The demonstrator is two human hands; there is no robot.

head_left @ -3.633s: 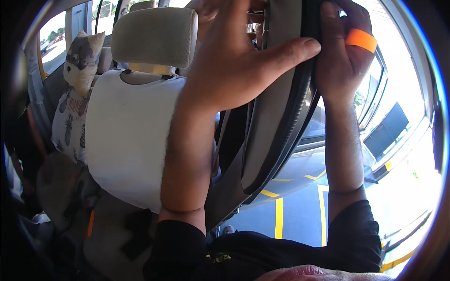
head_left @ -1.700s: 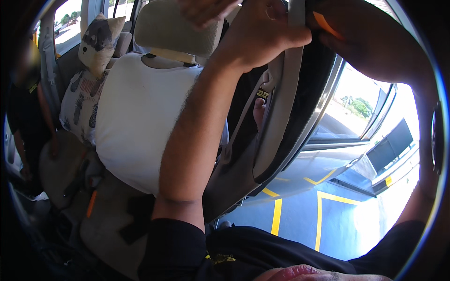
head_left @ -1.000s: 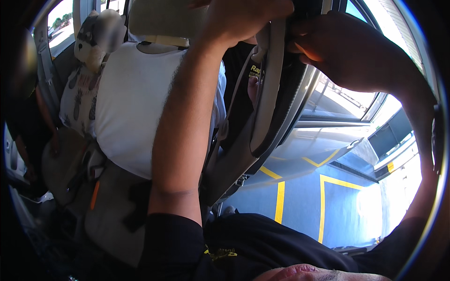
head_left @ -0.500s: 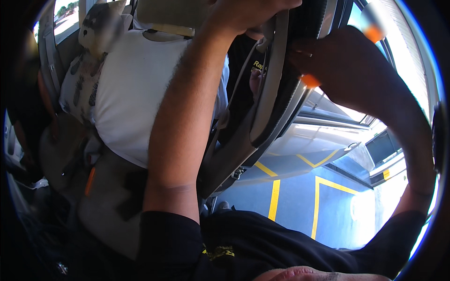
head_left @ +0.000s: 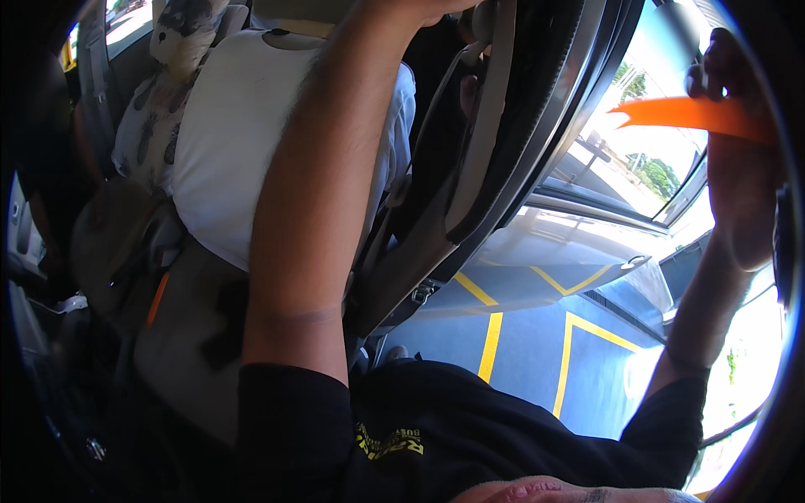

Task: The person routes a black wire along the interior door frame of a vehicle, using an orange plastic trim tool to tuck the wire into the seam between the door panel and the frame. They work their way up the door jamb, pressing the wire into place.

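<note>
At the right rim, my right hand (head_left: pixel 742 180) is closed round a flat orange plastic pry tool (head_left: pixel 683 115), whose notched tip points left toward the car's side window. My left arm reaches up past the white-covered seat back (head_left: pixel 231 151). My left hand (head_left: pixel 429 8) is at the top edge, next to the upper end of the grey pillar trim (head_left: pixel 480 159) and the seat belt (head_left: pixel 440 101). Its fingers are cut off by the frame. A dark rubber door seal (head_left: pixel 537 117) runs along the pillar, to the right of the trim.
A second orange tool (head_left: pixel 158 300) lies on the dark seat. An animal-patterned cushion (head_left: pixel 180 42) leans beside the white seat back. A person in dark clothes (head_left: pixel 50 159) is at the far left. A metal latch striker (head_left: pixel 423 292) sits low on the pillar. Outside are a silver car panel (head_left: pixel 553 247) and yellow floor lines (head_left: pixel 490 348).
My right hand has moved away from the pillar to the right, carrying the orange pry tool, which shows more fully. My left hand has shifted left and slightly up, further out of view.
</note>
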